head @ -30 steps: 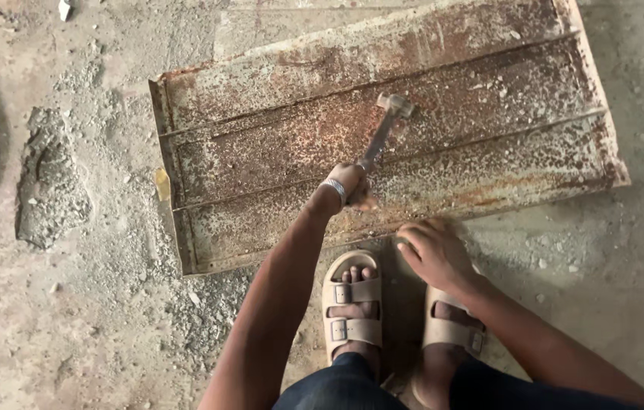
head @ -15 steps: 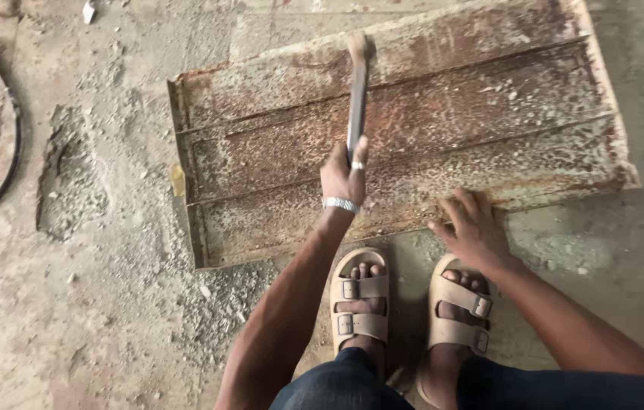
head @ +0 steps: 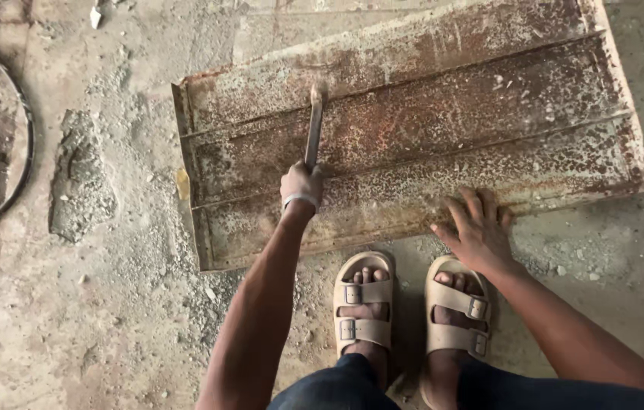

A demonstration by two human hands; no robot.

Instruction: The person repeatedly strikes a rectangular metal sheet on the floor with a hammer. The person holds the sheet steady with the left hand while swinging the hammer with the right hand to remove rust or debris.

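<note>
Beige sandals (head: 411, 307) sit nearest us, our toes showing through the straps, dark trousers (head: 443, 387) above them at the bottom edge. Just past the right sandal, our right hand (head: 477, 228) lies flat on the near edge of the panel (head: 443, 129), fingers (head: 464, 206) spread and pointing away from us, palm down on the rusty metal. To the left of it, well apart, our left hand (head: 300, 184) is closed in a fist round the handle of a hammer (head: 313, 129), a pale band (head: 300, 201) on the wrist. We cannot see the fingertips, which are curled under the handle. Beyond those fingers the hammer runs straight away from us, and its head meets the panel near the second rib, up by the panel's left end. The panel itself is a long ribbed sheet, brown with rust and speckled with pale crust, lying flat on the floor (head: 109, 319) and slanting a little, its right end farther off. Left of our left fingers, well apart, a grey patch (head: 79, 186) of rubble marks the dusty concrete. Farther left, at the frame's edge, a dark round rim (head: 22, 144) curves.
</note>
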